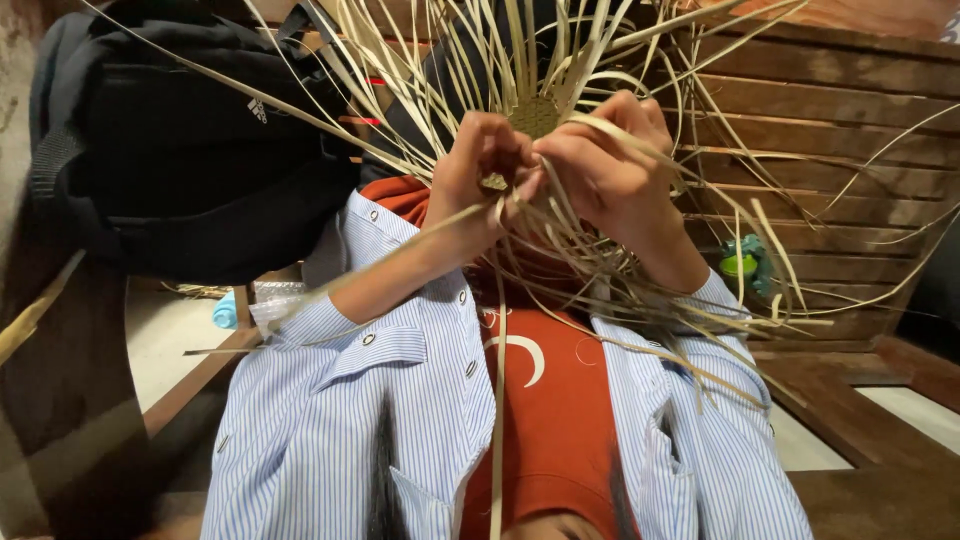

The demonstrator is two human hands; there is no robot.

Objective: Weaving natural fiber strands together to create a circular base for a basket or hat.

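Observation:
Both my hands are raised in front of my chest, working a piece of weaving made of pale straw strips (pixel 535 115). Its small woven centre shows just above my fingers, and many long loose strips fan out from it in all directions. My left hand (pixel 478 165) pinches strips at the lower edge of the woven centre. My right hand (pixel 612 172) is closed around a bundle of strips right beside it, fingertips touching those of the left. I wear a blue-and-white striped shirt (pixel 330 420) over a red top.
A black backpack (pixel 190 150) lies at the upper left. A slatted wooden bench (pixel 840 110) fills the right side. A small green-and-teal object (pixel 745 262) sits by the slats, and a light blue bottle (pixel 226 312) lies low on the left.

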